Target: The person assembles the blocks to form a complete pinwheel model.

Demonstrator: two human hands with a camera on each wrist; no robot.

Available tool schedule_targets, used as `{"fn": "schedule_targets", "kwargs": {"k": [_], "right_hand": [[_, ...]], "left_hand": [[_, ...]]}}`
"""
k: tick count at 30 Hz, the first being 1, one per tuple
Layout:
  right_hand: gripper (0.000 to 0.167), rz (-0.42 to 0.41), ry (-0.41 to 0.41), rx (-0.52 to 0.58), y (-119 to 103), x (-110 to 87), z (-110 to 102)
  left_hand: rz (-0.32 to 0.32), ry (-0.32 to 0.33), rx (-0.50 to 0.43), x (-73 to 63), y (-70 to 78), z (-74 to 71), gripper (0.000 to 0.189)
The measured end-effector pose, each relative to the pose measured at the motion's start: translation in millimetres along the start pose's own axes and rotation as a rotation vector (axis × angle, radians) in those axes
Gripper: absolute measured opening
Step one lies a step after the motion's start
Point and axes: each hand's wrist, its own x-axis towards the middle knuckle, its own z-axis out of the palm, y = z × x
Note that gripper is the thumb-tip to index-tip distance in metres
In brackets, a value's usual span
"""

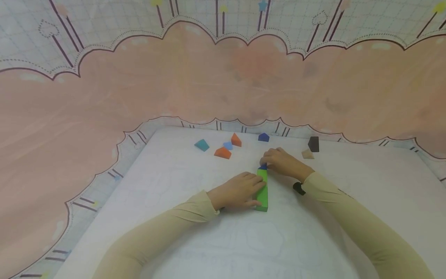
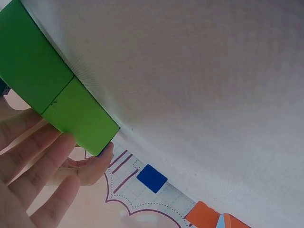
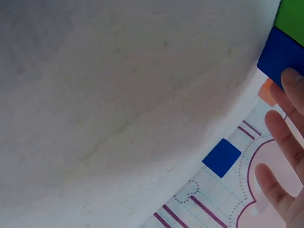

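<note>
Two green blocks lie end to end in a row on the white tabletop, a darker one (image 2: 35, 57) and a lighter one (image 2: 88, 114). Across the top of this row rests my left hand (image 1: 237, 190), its fingers fairly straight and the thumb lower down at the near block's left side. At the row's far end my right hand (image 1: 286, 162) pinches a dark blue block (image 3: 278, 54) between thumb and index finger. That blue block sits right against the lighter green one, and its far part is hidden by the fingers in the head view.
Beyond the hands stand a second dark blue block (image 1: 263, 137), a teal block (image 1: 202, 145), two orange blocks (image 1: 223, 153) with a light blue one (image 1: 228, 145) between them, and, to the right, a black block (image 1: 314, 144) beside a beige one (image 1: 308, 154). Patterned cloth (image 1: 209, 85) hangs behind the table.
</note>
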Motion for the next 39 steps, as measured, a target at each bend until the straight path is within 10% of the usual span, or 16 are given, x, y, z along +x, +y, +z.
{"fn": "schedule_targets", "kwargs": {"k": [39], "right_hand": [[0.027,0.062,0.024,-0.063,8.8,-14.0,-3.2]], "left_hand": [[-0.012,-0.023,0.020,-0.7,0.2,1.5,0.064]]}}
